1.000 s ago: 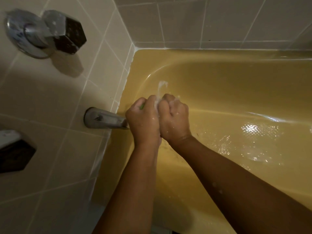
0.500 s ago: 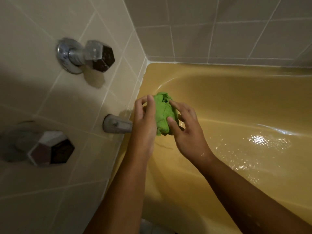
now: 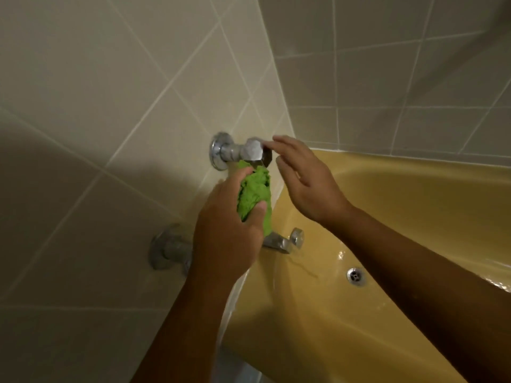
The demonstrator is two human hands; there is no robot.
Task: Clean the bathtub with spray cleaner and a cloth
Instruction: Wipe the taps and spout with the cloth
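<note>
**Upper tap handle being approached while the cloth is being kept in hand**

The green cloth point(image 3: 253, 193), bunched into a wad, is being gripped by the left hand point(image 3: 229, 228), whose thumb and fingers are curled round it. It is being held just below the upper tap handle point(image 3: 255, 152) and above the spout point(image 3: 282, 240), at the left end of the yellow bathtub point(image 3: 401, 217). The right hand point(image 3: 307, 179) is being held with its fingers straight and slightly spread, the fingertips point(image 3: 278, 140) at the far face of that handle; whether contact is being made cannot be told. A second chrome fitting point(image 3: 166, 247) on the tiled wall point(image 3: 110, 106) is being largely hidden by the left hand. The tub floor around the drain point(image 3: 356, 275) is being seen wet and glossy. No spray cleaner is being shown.

By judgement, the handle is being approached for turning. For this step to be done well, the handle should be taken on its flat facets, since wet fingers are likely to slip on smooth chrome, and it should be turned gradually so that flow at the spout is being changed without splashing. The cloth is best kept clear of the handle and over the tub, so that drips are being caught inside it.
</note>
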